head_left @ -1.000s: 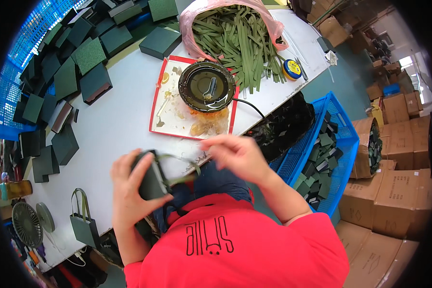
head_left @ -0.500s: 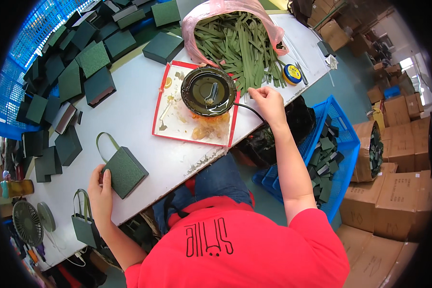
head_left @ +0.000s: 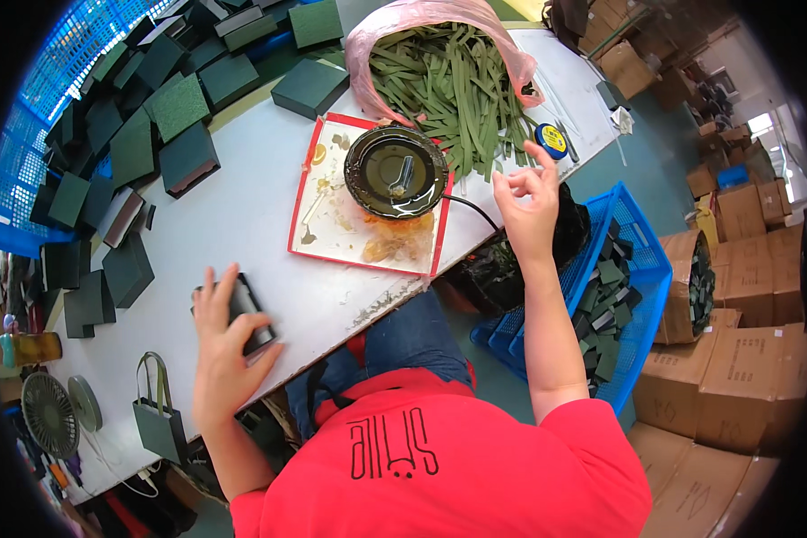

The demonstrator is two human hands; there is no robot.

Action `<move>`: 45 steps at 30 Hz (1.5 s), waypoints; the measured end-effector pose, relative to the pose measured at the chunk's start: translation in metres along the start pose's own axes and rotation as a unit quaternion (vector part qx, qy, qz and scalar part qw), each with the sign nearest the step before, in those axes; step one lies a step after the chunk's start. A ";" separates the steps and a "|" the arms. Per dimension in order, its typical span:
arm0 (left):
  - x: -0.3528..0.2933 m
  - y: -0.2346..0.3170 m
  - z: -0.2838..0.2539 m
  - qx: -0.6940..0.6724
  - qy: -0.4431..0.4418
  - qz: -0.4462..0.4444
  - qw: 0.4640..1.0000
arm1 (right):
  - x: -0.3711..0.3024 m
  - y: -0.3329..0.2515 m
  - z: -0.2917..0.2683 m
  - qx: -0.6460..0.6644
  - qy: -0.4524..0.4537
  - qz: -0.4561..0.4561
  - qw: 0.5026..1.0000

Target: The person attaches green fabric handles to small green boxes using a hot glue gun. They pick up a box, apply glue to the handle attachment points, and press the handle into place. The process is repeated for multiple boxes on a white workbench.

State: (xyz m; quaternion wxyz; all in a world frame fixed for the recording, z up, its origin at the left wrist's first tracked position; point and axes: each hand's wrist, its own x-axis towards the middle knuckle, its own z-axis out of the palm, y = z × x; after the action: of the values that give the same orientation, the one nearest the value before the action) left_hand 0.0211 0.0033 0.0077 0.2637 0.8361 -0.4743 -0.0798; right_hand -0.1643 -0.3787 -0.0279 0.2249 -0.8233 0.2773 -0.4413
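Observation:
My left hand (head_left: pixel 229 345) is spread over a small dark green box (head_left: pixel 253 309) on the white table, its fingers apart and touching it. The hand covers much of the box, and its handle loop is hidden. A dark narrow side of the box shows. Right of a black round pot (head_left: pixel 395 170) of dark glossy liquid, my right hand (head_left: pixel 531 202) is raised. Thumb and a finger are pinched together and another finger points up; anything between them is too small to make out. Beyond it, green strips (head_left: pixel 448 81) spill from a pink plastic bag (head_left: pixel 372 36).
The pot stands on a stained, red-rimmed tray (head_left: pixel 309 229). A round yellow-and-blue tin (head_left: pixel 551 141) is beside the strips. Dark green boxes (head_left: pixel 134 148) pile up at the left. A finished-looking handled box (head_left: pixel 160 421) stands near a fan (head_left: pixel 51 414). Blue crates (head_left: pixel 641 269) flank the right side.
My left hand has turned the box from its broad green face to a narrow dark side, and its fingers have spread. My right hand has drawn back rightward from the strips.

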 end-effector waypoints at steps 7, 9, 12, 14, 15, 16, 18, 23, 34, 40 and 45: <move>0.004 0.003 0.000 0.077 -0.049 -0.080 0.993 | -0.021 -0.069 -0.035 0.114 -0.136 -0.070 0.982; 0.006 0.003 0.004 0.073 -0.042 -0.093 0.992 | -0.034 -0.086 -0.035 0.225 -0.192 0.062 0.953; 0.007 0.007 0.009 0.091 -0.040 -0.088 0.991 | -0.049 -0.085 -0.018 0.397 -0.240 0.243 0.852; 0.006 0.012 0.010 0.103 -0.041 -0.093 0.989 | -0.055 -0.091 -0.007 0.399 -0.208 0.312 0.837; 0.006 0.012 0.010 0.100 -0.041 -0.092 0.990 | -0.056 -0.092 -0.002 0.420 -0.195 0.323 0.825; 0.005 0.012 0.010 0.098 -0.042 -0.091 0.990 | -0.056 -0.091 0.002 0.440 -0.182 0.334 0.813; 0.003 0.011 0.010 0.096 -0.043 -0.092 0.990 | -0.056 -0.092 0.010 0.454 -0.166 0.364 0.796; 0.002 0.010 0.011 0.092 -0.044 -0.096 0.990 | -0.059 -0.084 0.020 0.506 -0.159 0.403 0.746; 0.001 0.012 0.007 0.074 -0.041 -0.118 0.989 | -0.055 -0.087 0.030 0.501 -0.186 0.426 0.730; 0.000 0.011 0.007 0.072 -0.039 -0.115 0.990 | -0.050 -0.088 0.032 0.473 -0.184 0.435 0.743; 0.000 0.011 0.008 0.071 -0.039 -0.114 0.990 | -0.049 -0.088 0.034 0.447 -0.183 0.431 0.762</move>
State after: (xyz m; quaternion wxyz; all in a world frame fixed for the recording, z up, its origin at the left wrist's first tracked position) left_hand 0.0101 -0.0041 0.0069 0.1739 0.8975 -0.3905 -0.1081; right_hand -0.1352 -0.2768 -0.0211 0.7807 -0.4878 0.3279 -0.2122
